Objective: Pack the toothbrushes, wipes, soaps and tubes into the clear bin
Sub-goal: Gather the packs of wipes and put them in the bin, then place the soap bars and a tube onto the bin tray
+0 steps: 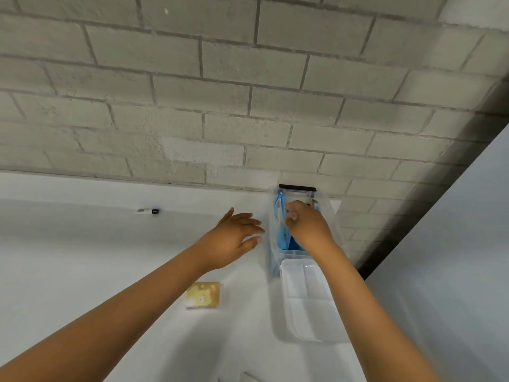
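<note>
The clear bin [275, 244] stands on the white table against the brick wall, with a black latch at its far end. Blue packets [282, 230] stand upright inside it. My right hand [308, 224] reaches into the bin from above, fingers curled against the blue packets; what it grips is hidden. My left hand [234, 238] hovers flat and open just left of the bin, touching nothing. A yellow wrapped soap [203, 295] lies on the table nearer to me, left of the bin's lid.
The bin's clear lid [305, 296] lies flat on the table in front of the bin. A small white tube with a black cap [148, 211] lies far left near the wall. The grey brick wall [248, 106] bounds the table's far side.
</note>
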`<action>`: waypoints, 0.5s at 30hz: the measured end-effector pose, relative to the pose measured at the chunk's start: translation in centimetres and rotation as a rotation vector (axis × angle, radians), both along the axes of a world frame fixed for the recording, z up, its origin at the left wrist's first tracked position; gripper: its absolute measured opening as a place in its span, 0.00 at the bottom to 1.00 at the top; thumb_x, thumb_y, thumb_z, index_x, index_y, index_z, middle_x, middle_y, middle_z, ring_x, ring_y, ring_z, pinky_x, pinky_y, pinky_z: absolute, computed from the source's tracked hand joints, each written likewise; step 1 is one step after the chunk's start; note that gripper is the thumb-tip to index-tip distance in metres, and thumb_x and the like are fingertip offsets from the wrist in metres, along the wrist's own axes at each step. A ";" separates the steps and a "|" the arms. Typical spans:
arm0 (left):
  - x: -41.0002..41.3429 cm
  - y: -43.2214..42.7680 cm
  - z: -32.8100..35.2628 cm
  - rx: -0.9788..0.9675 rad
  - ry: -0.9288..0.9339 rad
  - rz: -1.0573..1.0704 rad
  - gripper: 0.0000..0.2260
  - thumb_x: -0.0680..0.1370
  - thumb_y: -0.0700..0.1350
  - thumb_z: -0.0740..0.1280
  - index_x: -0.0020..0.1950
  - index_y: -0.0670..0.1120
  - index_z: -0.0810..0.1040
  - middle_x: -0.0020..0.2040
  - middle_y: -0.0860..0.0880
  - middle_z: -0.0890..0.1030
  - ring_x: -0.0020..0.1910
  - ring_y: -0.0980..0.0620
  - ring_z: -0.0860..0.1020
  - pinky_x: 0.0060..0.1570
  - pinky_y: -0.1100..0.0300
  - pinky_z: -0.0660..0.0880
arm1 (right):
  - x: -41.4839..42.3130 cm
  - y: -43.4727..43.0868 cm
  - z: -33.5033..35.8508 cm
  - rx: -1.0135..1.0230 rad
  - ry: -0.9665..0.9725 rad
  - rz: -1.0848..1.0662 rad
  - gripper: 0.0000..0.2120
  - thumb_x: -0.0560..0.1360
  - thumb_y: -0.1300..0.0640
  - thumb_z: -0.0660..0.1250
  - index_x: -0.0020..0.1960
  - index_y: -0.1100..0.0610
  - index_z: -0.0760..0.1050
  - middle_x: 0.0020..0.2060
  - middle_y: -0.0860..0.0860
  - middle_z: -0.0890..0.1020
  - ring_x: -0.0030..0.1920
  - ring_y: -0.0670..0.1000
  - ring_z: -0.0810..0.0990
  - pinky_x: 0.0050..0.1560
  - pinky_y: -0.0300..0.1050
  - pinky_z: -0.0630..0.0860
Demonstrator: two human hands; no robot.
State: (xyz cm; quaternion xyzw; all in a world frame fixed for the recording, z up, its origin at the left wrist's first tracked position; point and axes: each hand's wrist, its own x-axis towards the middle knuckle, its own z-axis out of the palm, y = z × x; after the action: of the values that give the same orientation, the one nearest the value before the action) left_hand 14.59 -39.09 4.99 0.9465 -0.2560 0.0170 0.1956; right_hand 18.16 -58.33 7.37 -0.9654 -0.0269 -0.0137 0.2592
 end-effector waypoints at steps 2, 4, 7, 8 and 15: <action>-0.9 1.7 -0.2 -0.031 0.016 0.053 0.17 0.80 0.54 0.55 0.66 0.53 0.72 0.71 0.53 0.70 0.74 0.54 0.59 0.74 0.56 0.43 | -0.7 1.0 -0.1 0.087 -0.006 0.044 0.15 0.77 0.59 0.60 0.63 0.55 0.72 0.55 0.53 0.81 0.55 0.53 0.78 0.57 0.38 0.68; -1.9 3.4 -0.4 -0.058 0.038 0.098 0.20 0.78 0.58 0.53 0.65 0.53 0.74 0.70 0.53 0.72 0.74 0.54 0.61 0.74 0.56 0.45 | -1.7 2.1 -0.3 0.151 -0.026 0.112 0.14 0.76 0.59 0.62 0.62 0.55 0.73 0.55 0.52 0.80 0.51 0.50 0.78 0.53 0.36 0.69; -3.9 5.8 -0.7 -0.092 0.069 0.163 0.17 0.79 0.55 0.55 0.64 0.53 0.75 0.68 0.53 0.73 0.72 0.53 0.64 0.73 0.54 0.49 | -3.1 3.9 -1.1 0.199 -0.032 0.214 0.14 0.75 0.60 0.64 0.61 0.55 0.74 0.54 0.53 0.80 0.47 0.47 0.75 0.54 0.41 0.74; -4.6 6.4 -0.8 -0.102 0.074 0.181 0.16 0.80 0.54 0.56 0.64 0.53 0.75 0.68 0.53 0.74 0.72 0.53 0.65 0.73 0.54 0.50 | -3.5 4.5 -1.4 0.194 -0.020 0.238 0.15 0.75 0.60 0.64 0.62 0.55 0.74 0.55 0.53 0.80 0.47 0.47 0.75 0.53 0.40 0.73; -10.0 9.2 -2.0 -0.133 0.121 0.317 0.16 0.80 0.53 0.57 0.64 0.52 0.75 0.65 0.55 0.76 0.65 0.56 0.70 0.61 0.68 0.60 | -6.0 8.4 -4.4 0.125 0.086 0.360 0.16 0.75 0.60 0.65 0.62 0.55 0.73 0.55 0.52 0.80 0.48 0.48 0.74 0.53 0.42 0.73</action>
State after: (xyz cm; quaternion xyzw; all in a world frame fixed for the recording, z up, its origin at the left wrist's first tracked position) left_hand 4.59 -29.86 3.02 0.9593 -0.0896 0.0074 0.2678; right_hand 12.14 -49.95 2.96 -0.9267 -0.1870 0.0723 0.3179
